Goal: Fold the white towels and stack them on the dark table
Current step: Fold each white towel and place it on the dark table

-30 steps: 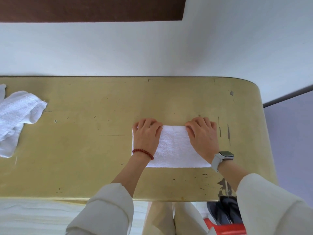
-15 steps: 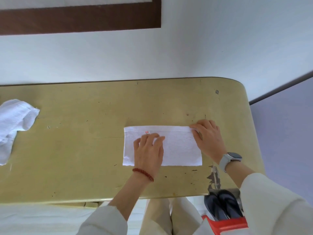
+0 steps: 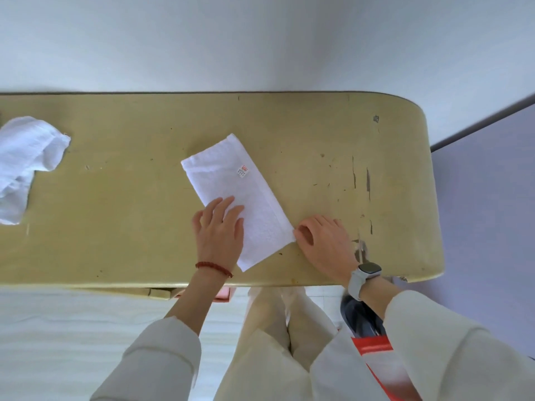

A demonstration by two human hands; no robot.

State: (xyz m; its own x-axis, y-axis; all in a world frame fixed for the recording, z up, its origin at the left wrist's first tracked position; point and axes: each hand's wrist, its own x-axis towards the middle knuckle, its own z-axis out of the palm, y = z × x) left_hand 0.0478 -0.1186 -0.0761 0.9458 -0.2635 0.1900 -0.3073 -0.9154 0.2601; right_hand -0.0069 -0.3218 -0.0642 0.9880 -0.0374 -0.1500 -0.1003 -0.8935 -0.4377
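- The folded towel (image 3: 237,198) is lying slantwise on the desk (image 3: 121,198), its near corner close to the front edge.
- The left hand (image 3: 219,233) is pressing it flat-fingered; the right hand (image 3: 324,244) is pinching a corner.
- A one-sided pull is risking skewed layers or a slide off the edge.

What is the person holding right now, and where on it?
The folded towel. The left hand presses flat on its near half; the right hand pinches its near right corner.
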